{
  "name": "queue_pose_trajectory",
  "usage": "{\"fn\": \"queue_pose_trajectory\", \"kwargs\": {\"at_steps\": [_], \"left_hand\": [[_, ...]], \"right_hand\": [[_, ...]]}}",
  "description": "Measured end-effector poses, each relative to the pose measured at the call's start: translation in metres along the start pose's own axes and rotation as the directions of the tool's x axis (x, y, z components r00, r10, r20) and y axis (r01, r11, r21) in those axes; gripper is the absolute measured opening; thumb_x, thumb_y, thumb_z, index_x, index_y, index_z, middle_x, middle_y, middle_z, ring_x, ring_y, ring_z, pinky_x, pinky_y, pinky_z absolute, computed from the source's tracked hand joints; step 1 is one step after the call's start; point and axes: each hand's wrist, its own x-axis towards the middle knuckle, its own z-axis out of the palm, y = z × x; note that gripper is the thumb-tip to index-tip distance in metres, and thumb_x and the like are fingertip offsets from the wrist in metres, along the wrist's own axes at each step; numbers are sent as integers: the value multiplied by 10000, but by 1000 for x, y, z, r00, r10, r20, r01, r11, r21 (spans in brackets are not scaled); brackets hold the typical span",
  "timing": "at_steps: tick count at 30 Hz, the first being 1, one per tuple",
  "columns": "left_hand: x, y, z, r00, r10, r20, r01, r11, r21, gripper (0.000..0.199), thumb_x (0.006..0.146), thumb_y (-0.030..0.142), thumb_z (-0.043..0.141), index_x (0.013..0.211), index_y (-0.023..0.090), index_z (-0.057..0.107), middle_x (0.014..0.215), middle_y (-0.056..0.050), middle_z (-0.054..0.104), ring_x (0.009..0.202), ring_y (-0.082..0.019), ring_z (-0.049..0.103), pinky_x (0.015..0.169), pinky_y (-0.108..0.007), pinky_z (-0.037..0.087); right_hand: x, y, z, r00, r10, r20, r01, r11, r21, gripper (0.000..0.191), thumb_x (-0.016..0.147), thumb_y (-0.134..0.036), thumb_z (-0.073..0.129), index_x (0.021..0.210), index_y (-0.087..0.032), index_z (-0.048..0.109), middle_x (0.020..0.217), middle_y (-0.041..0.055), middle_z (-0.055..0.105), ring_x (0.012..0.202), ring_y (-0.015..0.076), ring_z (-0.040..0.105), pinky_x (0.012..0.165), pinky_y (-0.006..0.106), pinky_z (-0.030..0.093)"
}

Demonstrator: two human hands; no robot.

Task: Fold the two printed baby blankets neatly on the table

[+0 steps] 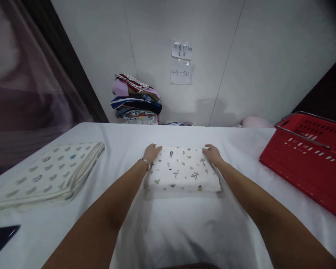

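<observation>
A folded white cloth [184, 170] with small palm trees, a flamingo and leaves printed on it lies flat on the white-covered table in front of me. My left hand [152, 153], with a bracelet at the wrist, grips its far left corner, the thumb on the upper side. At the far right corner, my right hand [212, 154] pinches the cloth in the same manner. The fingers under the edges are partly hidden.
On the left lies a larger folded cream cloth [52, 168] with grey spots. A dark flat object [1, 239] is at the lower left. A red basket [308, 164] with metal handles stands on the right. Stacked fabrics [137, 101] rise behind the table, by the wall with paper signs [181, 73].
</observation>
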Motion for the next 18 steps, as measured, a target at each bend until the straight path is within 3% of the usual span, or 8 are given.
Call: {"fn": "queue_pose_trajectory", "kwargs": {"at_steps": [3,5,8,10,13,15,18], "left_hand": [[-2,1,-7,1000,-10,3,10,1000,-16,452,665,420,666,1014,150,566,1145,-140,593,1083,-279,527,893,-326,386],[-5,-3,-16,999,-40,37,42,998,-56,435,696,461,632,985,141,570,1104,-141,607,1007,-260,570,832,-318,427],[-19,-14,-34,987,-82,136,102,984,-144,427,736,520,572,906,129,583,1024,-132,631,797,-200,621,686,-292,475],[-37,-25,-44,978,-90,186,128,971,-201,450,723,547,578,887,127,585,1006,-120,637,715,-163,617,637,-273,483],[-74,-40,-51,966,-104,237,176,936,-306,466,684,552,617,866,124,589,935,-99,648,670,-139,600,602,-255,481],[-100,-48,-50,962,-100,254,191,911,-366,444,686,533,618,851,122,599,838,-76,648,657,-142,588,593,-259,476],[-134,-57,-46,981,-49,185,115,924,-364,407,722,528,570,839,142,620,733,-37,625,672,-152,574,606,-266,465]], "right_hand": [[-5,1,-4,998,-64,10,65,995,-78,440,801,-336,525,1182,-119,569,1025,112,640,927,211,586,870,334,426],[-16,-1,-5,983,-183,9,182,969,-168,451,830,-352,479,1213,-125,548,1179,138,582,1062,236,541,951,373,387],[-46,-7,-2,899,-428,97,437,857,-273,480,877,-402,410,1288,-168,491,1387,118,426,1282,242,367,1062,404,283],[-70,-9,4,823,-505,258,566,764,-311,535,894,-467,378,1353,-197,425,1464,92,326,1363,246,234,1101,433,204],[-95,-8,12,750,-441,493,642,665,-382,595,899,-544,328,1391,-213,377,1500,86,250,1389,275,156,1102,493,139],[-103,-10,14,750,-384,539,638,636,-434,607,906,-566,281,1391,-214,379,1506,93,230,1390,286,152,1093,511,140],[-110,-21,18,747,-390,539,647,613,-454,640,908,-593,225,1416,-219,334,1520,90,181,1399,279,108,1096,514,116]]}}
